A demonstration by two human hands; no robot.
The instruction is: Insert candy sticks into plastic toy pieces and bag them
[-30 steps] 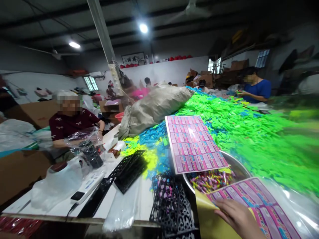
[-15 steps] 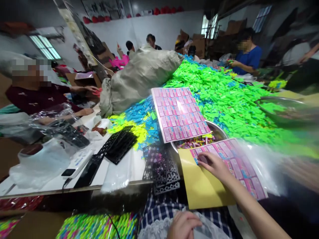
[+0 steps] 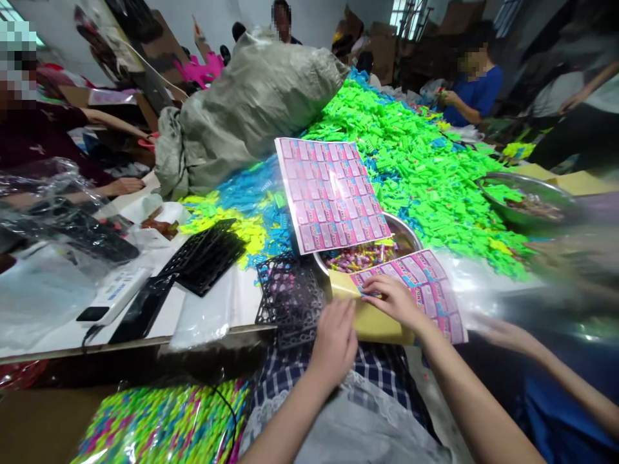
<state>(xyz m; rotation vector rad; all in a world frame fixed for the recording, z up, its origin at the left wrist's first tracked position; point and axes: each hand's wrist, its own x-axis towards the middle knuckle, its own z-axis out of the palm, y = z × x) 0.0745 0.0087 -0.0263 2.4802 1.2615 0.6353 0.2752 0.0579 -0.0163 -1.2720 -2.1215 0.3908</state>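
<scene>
My left hand [image 3: 336,338] is at the left edge of a yellow paper sheet [image 3: 384,327], fingers bent and pressed together on it; the fingertips are partly hidden. Thumb and fingers of my right hand [image 3: 393,299] close on the left corner of a pink printed sheet of small labels [image 3: 435,293], which lies over the yellow paper. A second pink printed sheet [image 3: 333,193] rests slanted just beyond. It partly covers a metal bowl [image 3: 411,235] of small colourful pieces [image 3: 360,256]. Black perforated plastic trays [image 3: 285,290] sit left of the bowl.
Green plastic pieces [image 3: 425,167] form a big heap behind the bowl. A grey sack [image 3: 256,103] leans at its left. A white power strip [image 3: 116,296] and black trays [image 3: 213,254] lie on the left. A co-worker's hand [image 3: 507,335] is close on my right.
My left hand has risen from my lap to the yellow paper's left edge. My right hand stays at the label sheet's corner. The yellow paper's lower part now appears shorter. The view has shifted.
</scene>
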